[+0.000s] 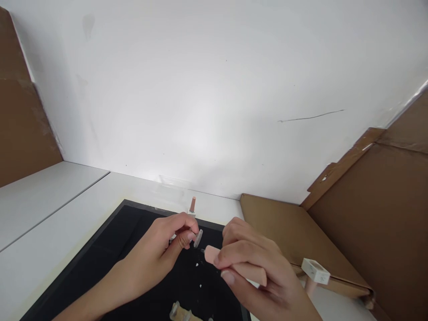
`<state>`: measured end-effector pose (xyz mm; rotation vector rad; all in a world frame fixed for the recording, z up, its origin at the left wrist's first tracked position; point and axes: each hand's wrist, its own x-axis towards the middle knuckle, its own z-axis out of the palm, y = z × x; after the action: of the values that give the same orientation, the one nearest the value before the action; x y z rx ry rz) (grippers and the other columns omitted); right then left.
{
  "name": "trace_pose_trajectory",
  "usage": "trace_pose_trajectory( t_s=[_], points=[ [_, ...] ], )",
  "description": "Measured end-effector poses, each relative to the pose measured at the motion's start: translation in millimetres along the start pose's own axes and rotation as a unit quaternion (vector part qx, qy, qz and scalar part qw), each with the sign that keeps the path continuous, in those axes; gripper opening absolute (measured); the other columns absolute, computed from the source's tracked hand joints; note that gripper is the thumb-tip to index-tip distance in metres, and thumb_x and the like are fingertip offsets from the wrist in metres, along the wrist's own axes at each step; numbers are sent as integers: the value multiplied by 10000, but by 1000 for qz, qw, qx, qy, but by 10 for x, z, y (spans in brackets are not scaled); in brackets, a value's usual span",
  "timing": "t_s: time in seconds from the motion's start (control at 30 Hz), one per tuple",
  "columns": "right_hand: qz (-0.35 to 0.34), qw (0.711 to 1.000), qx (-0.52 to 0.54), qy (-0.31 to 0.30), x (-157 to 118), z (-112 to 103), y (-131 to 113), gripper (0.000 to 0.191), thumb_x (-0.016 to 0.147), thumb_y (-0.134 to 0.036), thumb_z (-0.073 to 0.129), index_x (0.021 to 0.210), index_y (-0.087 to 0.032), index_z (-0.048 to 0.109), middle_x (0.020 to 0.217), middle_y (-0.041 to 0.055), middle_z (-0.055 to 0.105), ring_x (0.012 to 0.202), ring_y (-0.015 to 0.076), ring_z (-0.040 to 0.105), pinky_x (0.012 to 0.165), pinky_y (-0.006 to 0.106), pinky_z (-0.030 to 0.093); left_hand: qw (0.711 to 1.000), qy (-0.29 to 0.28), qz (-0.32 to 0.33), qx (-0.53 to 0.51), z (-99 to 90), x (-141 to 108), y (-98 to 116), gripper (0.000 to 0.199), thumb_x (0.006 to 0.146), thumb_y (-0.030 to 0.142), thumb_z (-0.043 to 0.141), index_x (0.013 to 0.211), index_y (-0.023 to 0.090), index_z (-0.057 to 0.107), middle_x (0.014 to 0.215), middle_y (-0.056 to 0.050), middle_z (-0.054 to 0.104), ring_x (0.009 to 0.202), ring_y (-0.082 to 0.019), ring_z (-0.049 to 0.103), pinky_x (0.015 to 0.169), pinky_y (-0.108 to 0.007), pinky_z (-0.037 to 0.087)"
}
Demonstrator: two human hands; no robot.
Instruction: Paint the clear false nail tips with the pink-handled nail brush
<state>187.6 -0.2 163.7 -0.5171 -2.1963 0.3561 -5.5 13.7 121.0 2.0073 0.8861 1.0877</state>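
Observation:
My left hand [177, 238], over the dark mat, has its thumb and forefinger pinched on a small greyish translucent oval piece [198, 239]. Its other fingers curl behind, partly hidden. To the right of it, my right hand [254, 263] grips a nail polish brush [250, 273] by its smooth pinkish cap. The brush's thin dark tip points left at the oval piece, apparently just short of it. Behind my left hand stands a bottle with a tapered pink-brown cap [193, 204]; fingers cover most of its pale base.
Black mat [110, 263] with white specks lies on a white table [43, 196]. A tan strip with translucent pieces [185, 313] sits at the bottom edge. Right of my hand are a pale square block with a pink stem [316, 271] and a flat cardboard box [277, 223]. White wall [200, 89] rises behind.

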Motion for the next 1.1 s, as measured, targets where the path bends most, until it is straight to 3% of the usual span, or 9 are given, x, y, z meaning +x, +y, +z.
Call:
trace_pose_trajectory(
  t_s=[0.43,0.7,1.1],
  points=[
    [23,997,-20,69,-73,-11,44,262,817,-12,493,947,-223,579,712,1,508,665,140,486,542,260,386,1000,-9,8,16,-9,-23,1,171,940,184,389,813,197,504,701,33,522,621,-104,454,586,-210,349],
    [-7,1000,25,12,3,-11,-17,235,785,-24,514,877,-234,567,672,-16,562,611,134,491,575,297,397,1000,-2,4,30,-13,7,33,144,925,151,406,840,205,509,746,36,552,643,-101,461,601,-201,357],
    [34,997,-32,63,-61,6,51,259,821,-22,499,947,-228,591,668,-6,494,624,141,487,507,249,377,999,-9,13,51,1,-30,35,146,925,162,412,846,202,527,740,23,577,639,-112,493,600,-206,374]
  ],
)
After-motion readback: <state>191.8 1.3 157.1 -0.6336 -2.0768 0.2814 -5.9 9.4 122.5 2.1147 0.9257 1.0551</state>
